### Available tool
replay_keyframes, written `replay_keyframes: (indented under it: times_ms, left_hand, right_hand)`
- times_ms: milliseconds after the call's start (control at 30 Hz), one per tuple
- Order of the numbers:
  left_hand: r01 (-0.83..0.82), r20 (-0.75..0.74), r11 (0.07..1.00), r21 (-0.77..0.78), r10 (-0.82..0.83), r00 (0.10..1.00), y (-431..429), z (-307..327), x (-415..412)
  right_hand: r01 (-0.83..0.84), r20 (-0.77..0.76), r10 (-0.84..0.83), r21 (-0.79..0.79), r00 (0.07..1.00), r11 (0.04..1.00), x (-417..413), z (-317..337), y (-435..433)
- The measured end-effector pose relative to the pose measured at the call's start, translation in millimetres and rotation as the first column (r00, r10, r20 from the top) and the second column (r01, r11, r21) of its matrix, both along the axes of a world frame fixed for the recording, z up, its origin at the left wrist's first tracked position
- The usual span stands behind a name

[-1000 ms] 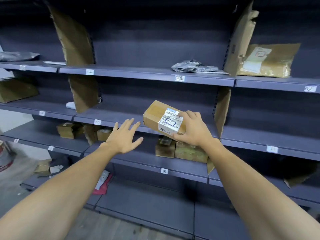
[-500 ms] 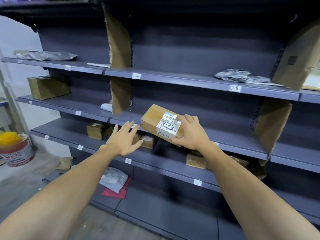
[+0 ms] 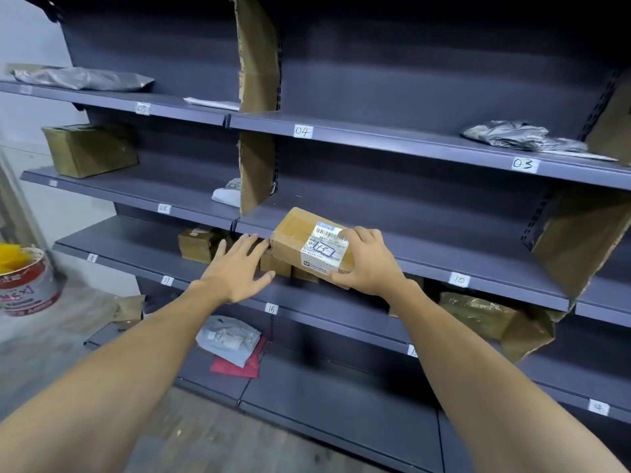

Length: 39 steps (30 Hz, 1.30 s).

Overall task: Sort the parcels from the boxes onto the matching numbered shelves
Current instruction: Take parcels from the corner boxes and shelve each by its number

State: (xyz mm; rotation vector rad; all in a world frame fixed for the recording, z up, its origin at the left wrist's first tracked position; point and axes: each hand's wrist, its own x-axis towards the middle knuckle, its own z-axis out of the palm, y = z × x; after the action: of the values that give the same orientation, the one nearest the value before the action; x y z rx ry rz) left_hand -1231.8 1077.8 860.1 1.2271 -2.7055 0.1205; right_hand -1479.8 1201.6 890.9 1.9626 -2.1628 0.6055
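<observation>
- The right hand (image 3: 370,264) grasps a brown cardboard parcel (image 3: 297,238) by its right end, fingers curled over the top and thumb at the near lower edge.
- We see the parcel held in the air before the front edge of the shelf tagged "10" (image 3: 459,279), toward that shelf's left end.
- On the parcel's white shipping label (image 3: 324,249) we read a barcode and a handwritten "13" ringed in blue. The small print is too fine for us.
- The left hand (image 3: 239,271) is released, fingers straight and spread, just beside the parcel's left end. We cannot tell whether they touch it.
- Other front-edge tags we read: "04" (image 3: 303,131), "03" (image 3: 524,164), "08" (image 3: 164,208) and "16" (image 3: 271,308).
- Above tag "03" lies a crumpled grey plastic mailer (image 3: 512,134).
- At the left end of the shelf tagged "08" stands a taped cardboard box (image 3: 90,148).
- On the floor at the left, a paint bucket (image 3: 29,285) with a red band holds something yellow. Its lettering is blurred.
</observation>
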Motion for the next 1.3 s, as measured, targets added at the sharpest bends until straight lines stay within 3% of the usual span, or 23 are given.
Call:
replay_keyframes:
  times_ms: [367,700,1300]
  left_hand:
    - [0.195,-0.001,0.980,0.029,-0.195,0.981,-5.7,-5.8,-85.8]
    - [0.456,-0.027,0.887,0.069,-0.456,0.890,55.9,-7.5,-212.2]
    - [0.652,-0.010,0.755,0.073,-0.653,0.757,147.2,-2.6,-306.7]
  right_hand:
    - [0.187,0.032,-0.186,-0.015,0.982,0.982,-52.2,-6.4,46.1]
    - [0.481,0.014,-0.481,0.002,0.877,0.877,-122.3,-4.1,155.7]
    - [0.666,0.008,-0.665,-0.004,0.746,0.746,-165.0,-9.2,274.9]
